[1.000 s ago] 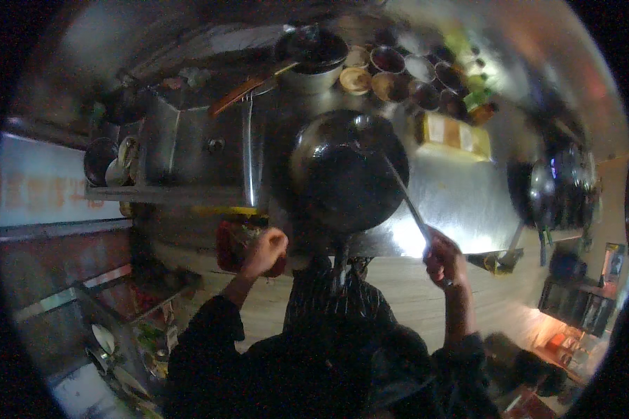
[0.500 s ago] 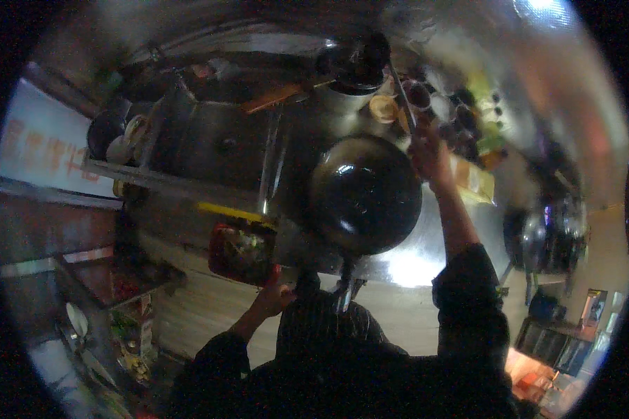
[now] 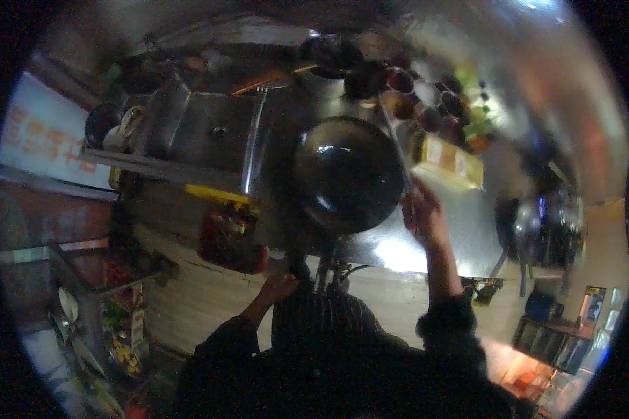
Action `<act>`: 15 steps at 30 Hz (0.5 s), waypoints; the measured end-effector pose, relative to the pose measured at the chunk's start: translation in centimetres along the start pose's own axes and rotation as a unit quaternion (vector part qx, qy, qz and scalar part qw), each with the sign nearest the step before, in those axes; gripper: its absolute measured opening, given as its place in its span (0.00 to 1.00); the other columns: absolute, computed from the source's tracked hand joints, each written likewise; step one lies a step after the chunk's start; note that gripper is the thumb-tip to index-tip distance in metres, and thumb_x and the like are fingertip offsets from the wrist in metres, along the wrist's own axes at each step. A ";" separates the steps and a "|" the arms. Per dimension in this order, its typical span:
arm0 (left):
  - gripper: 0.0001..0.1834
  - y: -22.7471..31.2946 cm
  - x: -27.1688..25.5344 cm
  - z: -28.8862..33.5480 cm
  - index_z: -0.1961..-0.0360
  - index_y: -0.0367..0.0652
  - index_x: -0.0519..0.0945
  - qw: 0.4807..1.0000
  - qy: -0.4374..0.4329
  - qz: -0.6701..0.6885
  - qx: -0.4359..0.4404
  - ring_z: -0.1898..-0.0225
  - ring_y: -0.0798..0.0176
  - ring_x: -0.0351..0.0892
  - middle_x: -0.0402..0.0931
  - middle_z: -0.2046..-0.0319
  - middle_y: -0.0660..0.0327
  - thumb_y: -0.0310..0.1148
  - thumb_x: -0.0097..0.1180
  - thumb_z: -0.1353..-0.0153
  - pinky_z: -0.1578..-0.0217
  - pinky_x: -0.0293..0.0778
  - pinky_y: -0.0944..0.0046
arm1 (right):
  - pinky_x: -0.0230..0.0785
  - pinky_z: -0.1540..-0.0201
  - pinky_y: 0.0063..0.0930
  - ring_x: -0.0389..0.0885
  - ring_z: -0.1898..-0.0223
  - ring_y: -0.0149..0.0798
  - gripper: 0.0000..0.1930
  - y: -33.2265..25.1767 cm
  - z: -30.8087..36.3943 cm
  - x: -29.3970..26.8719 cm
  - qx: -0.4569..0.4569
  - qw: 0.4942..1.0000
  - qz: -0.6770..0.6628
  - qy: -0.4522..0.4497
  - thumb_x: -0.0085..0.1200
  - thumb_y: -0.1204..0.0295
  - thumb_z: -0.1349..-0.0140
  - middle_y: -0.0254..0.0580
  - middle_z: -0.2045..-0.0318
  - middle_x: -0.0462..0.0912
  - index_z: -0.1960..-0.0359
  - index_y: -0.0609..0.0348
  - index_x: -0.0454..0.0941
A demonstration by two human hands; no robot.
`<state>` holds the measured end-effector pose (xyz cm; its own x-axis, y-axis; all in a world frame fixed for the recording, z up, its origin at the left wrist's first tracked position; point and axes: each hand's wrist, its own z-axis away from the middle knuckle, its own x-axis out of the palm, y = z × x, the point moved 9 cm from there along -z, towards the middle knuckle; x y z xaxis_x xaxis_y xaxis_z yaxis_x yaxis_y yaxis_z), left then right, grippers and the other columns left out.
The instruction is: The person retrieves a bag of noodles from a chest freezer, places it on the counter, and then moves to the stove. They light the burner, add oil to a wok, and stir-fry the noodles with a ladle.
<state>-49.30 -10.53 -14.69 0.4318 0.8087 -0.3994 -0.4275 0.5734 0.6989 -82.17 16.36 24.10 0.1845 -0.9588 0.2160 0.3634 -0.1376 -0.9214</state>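
Observation:
A dark round wok (image 3: pixel 349 174) sits on the stove in the middle, its inside shiny and its handle (image 3: pixel 323 269) pointing toward me. My right hand (image 3: pixel 425 213) grips the long thin handle of a ladle (image 3: pixel 393 129) along the wok's right side. The ladle's far end reaches a dark patch beyond the wok, where its bowl is hard to make out. Low on the left, my left hand (image 3: pixel 279 286) is closed beside a dark part at the stove's front, left of the wok handle. Whatever it holds is too dark to name.
Several seasoning bowls (image 3: pixel 400 81) cluster at the back right, beside a yellow carton (image 3: pixel 451 160). A red container (image 3: pixel 232 241) stands left of the wok, below a yellow strip (image 3: pixel 220 194). Farther left is a steel sink (image 3: pixel 217 150); stacked pans (image 3: pixel 548 223) are at the right.
My right hand has drawn the ladle back toward me from the far pot, down along the wok's right side. My left hand's thumb, raised before, is now folded in. The view has shifted slightly.

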 end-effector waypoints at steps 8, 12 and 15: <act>0.08 -2.4 10.3 -7.8 0.58 0.45 0.77 0.799 -0.004 0.591 -0.109 0.78 0.55 0.77 0.77 0.70 0.59 0.36 0.52 0.30 0.77 0.72 0.55 | 0.77 0.64 0.39 0.86 0.67 0.54 0.30 9.0 11.8 -6.9 -0.040 0.925 0.377 0.000 0.50 0.79 0.37 0.58 0.63 0.85 0.31 0.64 0.62; 0.08 0.1 9.5 -8.4 0.57 0.43 0.76 0.867 0.107 0.424 -0.240 0.80 0.55 0.74 0.76 0.72 0.58 0.36 0.50 0.29 0.81 0.67 0.58 | 0.74 0.53 0.48 0.80 0.56 0.65 0.29 11.8 11.8 -7.0 -0.087 0.872 0.482 0.006 0.52 0.76 0.38 0.66 0.54 0.80 0.33 0.52 0.67; 0.11 2.3 8.5 -8.2 0.52 0.43 0.75 0.877 0.136 0.398 -0.233 0.80 0.56 0.73 0.76 0.75 0.57 0.39 0.50 0.27 0.82 0.68 0.58 | 0.73 0.54 0.52 0.81 0.57 0.64 0.31 15.1 11.4 -6.1 -0.010 0.854 0.519 0.001 0.52 0.75 0.40 0.64 0.54 0.80 0.32 0.46 0.66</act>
<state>-53.10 -1.30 -21.33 -0.3282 0.9423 -0.0664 -0.8136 -0.2463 0.5267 -67.44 22.97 12.59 0.3961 -0.5667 -0.7225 -0.0106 0.7839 -0.6208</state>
